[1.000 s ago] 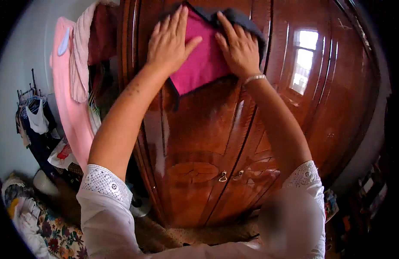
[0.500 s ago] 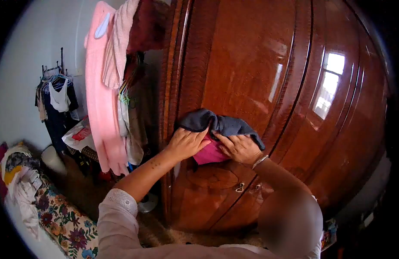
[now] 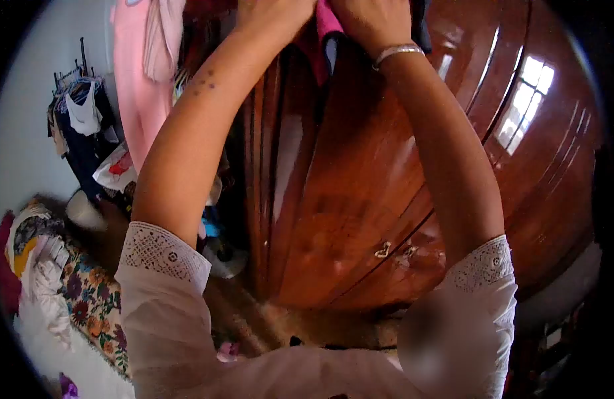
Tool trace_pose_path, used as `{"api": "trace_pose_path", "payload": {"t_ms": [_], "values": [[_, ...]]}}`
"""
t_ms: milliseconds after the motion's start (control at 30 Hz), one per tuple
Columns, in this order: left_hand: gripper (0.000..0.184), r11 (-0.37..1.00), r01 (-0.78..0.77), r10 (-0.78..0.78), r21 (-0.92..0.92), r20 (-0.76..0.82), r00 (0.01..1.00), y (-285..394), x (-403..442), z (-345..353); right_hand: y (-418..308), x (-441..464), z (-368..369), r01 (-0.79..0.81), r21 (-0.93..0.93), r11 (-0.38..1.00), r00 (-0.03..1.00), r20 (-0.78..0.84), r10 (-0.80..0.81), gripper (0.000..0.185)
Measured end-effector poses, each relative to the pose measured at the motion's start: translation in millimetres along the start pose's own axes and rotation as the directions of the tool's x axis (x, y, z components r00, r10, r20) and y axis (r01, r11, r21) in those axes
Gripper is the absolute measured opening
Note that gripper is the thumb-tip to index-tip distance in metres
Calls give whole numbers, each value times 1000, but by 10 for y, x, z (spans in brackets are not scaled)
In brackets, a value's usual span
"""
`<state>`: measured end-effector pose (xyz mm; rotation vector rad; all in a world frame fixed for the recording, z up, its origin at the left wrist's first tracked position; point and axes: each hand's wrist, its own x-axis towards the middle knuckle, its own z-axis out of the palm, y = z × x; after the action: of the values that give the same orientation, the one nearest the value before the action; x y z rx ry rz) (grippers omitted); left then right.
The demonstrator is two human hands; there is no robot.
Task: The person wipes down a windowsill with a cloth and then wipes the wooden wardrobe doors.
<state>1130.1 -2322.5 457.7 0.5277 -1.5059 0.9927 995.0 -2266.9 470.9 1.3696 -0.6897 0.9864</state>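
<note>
My left hand [image 3: 275, 14] and my right hand [image 3: 379, 24] are raised at the top edge of the head view, fingers cut off by the frame. Between them hangs a magenta and dark grey cloth [image 3: 328, 24], which both hands grip. More of its dark side shows beyond my right wrist, where a silver bracelet [image 3: 401, 50] sits. The cloth's upper part is out of view. Behind it stands a glossy brown wooden wardrobe [image 3: 347, 193] with a small metal handle [image 3: 383, 250].
Pink garments [image 3: 137, 86] hang at the wardrobe's left side. Farther left, a rack [image 3: 81, 70] carries clothes on hangers. A floral cover [image 3: 88, 306] with piled clothes [image 3: 44, 266] lies at the lower left. A white bin [image 3: 84, 211] stands near the wall.
Both hands have risen from the wardrobe's middle to the top edge of view, taking the cloth up with them. The cloth, bunched before, now hangs down between the hands.
</note>
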Motion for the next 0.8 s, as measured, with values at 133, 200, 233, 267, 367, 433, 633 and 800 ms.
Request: {"api": "trace_pose_path", "payload": {"t_ms": [133, 200, 233, 267, 367, 433, 633, 800], "values": [[47, 999, 30, -32, -33, -65, 997, 50, -548, -31, -287, -376, 65, 72, -28, 997, 997, 30, -71, 50], [53, 988, 104, -106, -113, -12, 994, 158, -928, -108, -469, -615, 19, 81, -6, 997, 993, 91, -80, 54], [55, 982, 181, -175, -46, 111, 978, 221, -1137, -133, -567, -722, -70, 55, 36, 998, 980, 189, -60, 52], [55, 982, 175, -169, -70, 77, 983, 294, -1339, -165, -646, -868, -49, 42, 140, 989, 990, 127, -60, 52], [53, 954, 254, -225, -158, 179, 958, 559, -1950, -301, -927, -1290, -258, 9, 197, 980, 931, 356, -81, 55], [52, 940, 312, -260, -141, 296, 919, 733, -2453, -347, -1085, -1655, -308, 24, 223, 974, 919, 378, -110, 59], [37, 918, 355, -227, -174, 504, 833, 1348, -3718, -643, -1412, -2889, -732, -214, 510, 833, 591, 747, -305, 45], [40, 906, 371, -101, -203, 748, 655, 1653, -3771, -779, -1175, -3357, -1170, -252, 546, 799, 638, 714, -287, 54]]}}
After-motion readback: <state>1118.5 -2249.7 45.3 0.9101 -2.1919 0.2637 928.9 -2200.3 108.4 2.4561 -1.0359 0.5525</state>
